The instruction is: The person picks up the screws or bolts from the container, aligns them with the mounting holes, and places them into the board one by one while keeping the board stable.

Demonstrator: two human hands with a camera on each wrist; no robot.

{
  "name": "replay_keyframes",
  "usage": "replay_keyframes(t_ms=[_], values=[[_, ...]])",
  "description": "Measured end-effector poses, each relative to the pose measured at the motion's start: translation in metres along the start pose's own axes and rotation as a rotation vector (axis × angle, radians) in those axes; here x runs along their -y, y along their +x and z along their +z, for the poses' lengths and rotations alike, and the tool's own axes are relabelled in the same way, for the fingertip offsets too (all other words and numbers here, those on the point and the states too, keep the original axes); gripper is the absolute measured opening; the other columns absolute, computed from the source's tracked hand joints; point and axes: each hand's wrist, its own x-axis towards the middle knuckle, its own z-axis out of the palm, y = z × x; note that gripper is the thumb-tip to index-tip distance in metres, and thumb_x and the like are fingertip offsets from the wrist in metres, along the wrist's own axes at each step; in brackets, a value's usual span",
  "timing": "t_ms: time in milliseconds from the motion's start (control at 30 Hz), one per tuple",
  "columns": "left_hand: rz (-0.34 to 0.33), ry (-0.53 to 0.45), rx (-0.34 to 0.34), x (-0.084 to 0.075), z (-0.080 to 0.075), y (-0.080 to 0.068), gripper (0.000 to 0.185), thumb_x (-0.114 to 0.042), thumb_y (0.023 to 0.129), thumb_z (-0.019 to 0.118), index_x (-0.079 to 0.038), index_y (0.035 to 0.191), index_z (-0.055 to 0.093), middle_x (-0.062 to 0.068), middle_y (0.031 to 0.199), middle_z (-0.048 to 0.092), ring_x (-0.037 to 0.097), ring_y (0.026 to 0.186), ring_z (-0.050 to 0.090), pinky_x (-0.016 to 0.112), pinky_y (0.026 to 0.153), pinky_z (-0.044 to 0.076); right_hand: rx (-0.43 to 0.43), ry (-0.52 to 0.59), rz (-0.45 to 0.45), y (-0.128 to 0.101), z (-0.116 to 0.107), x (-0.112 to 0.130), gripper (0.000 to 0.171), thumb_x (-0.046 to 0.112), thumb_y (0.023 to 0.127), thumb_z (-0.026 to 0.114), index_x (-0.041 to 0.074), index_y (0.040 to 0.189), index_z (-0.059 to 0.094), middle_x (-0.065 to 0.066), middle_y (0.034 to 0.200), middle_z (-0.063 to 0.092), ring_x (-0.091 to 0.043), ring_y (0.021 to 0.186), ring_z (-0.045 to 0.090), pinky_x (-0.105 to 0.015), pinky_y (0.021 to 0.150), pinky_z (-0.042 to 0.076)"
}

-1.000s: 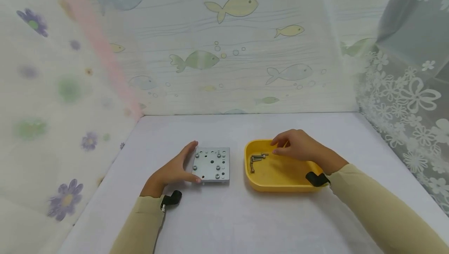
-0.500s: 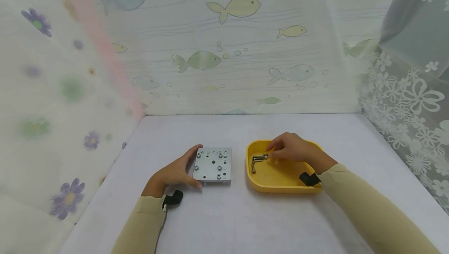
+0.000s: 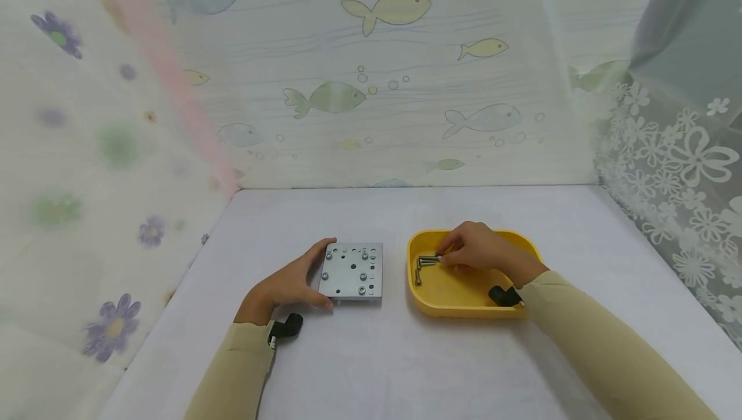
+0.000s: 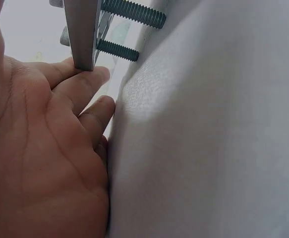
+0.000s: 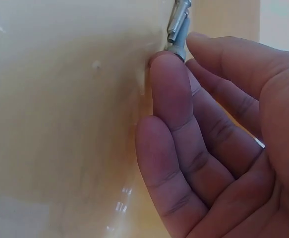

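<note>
Our left hand (image 3: 284,286), fingers spread, steadies the square grey metal plate (image 3: 351,270) on the white desk (image 3: 371,355). Our right hand (image 3: 478,249) fingertips touch a small steel bolt (image 3: 429,258) in the yellow plastic tray (image 3: 464,304); pinch unclear.

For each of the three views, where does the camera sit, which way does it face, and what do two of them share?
Head: looks forward and down at the table; both hands and sleeves show.
Left wrist: by the left hand, facing the metal plate edge and its screws.
Right wrist: by the right hand, facing into the yellow tray.
Shared: head and right wrist both show the tray's screws.
</note>
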Motion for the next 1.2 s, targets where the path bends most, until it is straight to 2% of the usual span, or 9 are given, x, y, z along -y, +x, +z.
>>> replay_keyframes(t_ms=[233, 400, 700, 933, 1200], values=[[0.018, -0.018, 0.024, 0.0005, -0.0014, -0.0001, 0.138, -0.035, 0.056, 0.102, -0.03, 0.165, 0.017, -0.01, 0.165, 0.033, 0.019, 0.155, 0.024, 0.056, 0.126, 0.011, -0.008, -0.024, 0.047, 0.004, 0.0021, 0.0031, 0.021, 0.025, 0.091, 0.08, 0.016, 0.109, 0.08, 0.002, 0.088, 0.077, -0.018, 0.071, 0.069, -0.029, 0.067, 0.057], [0.011, -0.002, 0.019, 0.0, -0.0008, -0.0007, 0.138, -0.038, 0.056, 0.102, -0.03, 0.164, 0.018, -0.01, 0.165, 0.032, 0.02, 0.155, 0.024, 0.057, 0.127, 0.012, -0.01, -0.027, 0.058, 0.0055, 0.0025, 0.0042, 0.018, 0.025, 0.09, 0.081, 0.016, 0.106, 0.08, 0.002, 0.089, 0.076, -0.017, 0.071, 0.069, -0.029, 0.067, 0.057], [0.01, -0.003, 0.015, 0.001, 0.0004, -0.0005, 0.138, -0.037, 0.056, 0.102, -0.029, 0.165, 0.017, -0.009, 0.166, 0.031, 0.021, 0.157, 0.021, 0.06, 0.126, 0.01, -0.032, -0.124, 0.065, 0.008, 0.0034, 0.0058, 0.016, 0.027, 0.088, 0.082, 0.018, 0.1, 0.08, 0.002, 0.096, 0.073, -0.014, 0.078, 0.063, -0.028, 0.072, 0.053], [0.009, -0.008, 0.017, 0.0018, 0.0021, -0.0005, 0.137, -0.036, 0.057, 0.102, -0.029, 0.165, 0.017, -0.01, 0.167, 0.028, 0.021, 0.158, 0.018, 0.059, 0.127, 0.009, -0.017, -0.116, 0.112, 0.0072, 0.0054, 0.0099, 0.016, 0.024, 0.09, 0.081, 0.014, 0.102, 0.08, -0.001, 0.097, 0.074, -0.015, 0.078, 0.063, -0.027, 0.072, 0.055], [0.006, 0.011, 0.012, 0.0012, 0.0023, 0.0005, 0.137, -0.038, 0.057, 0.102, -0.032, 0.164, 0.017, -0.011, 0.167, 0.028, 0.02, 0.158, 0.018, 0.058, 0.127, 0.011, -0.022, -0.084, 0.098, 0.0041, 0.0056, 0.0105, 0.015, 0.023, 0.091, 0.079, 0.013, 0.102, 0.079, 0.0, 0.092, 0.074, -0.015, 0.074, 0.064, -0.028, 0.069, 0.056]])
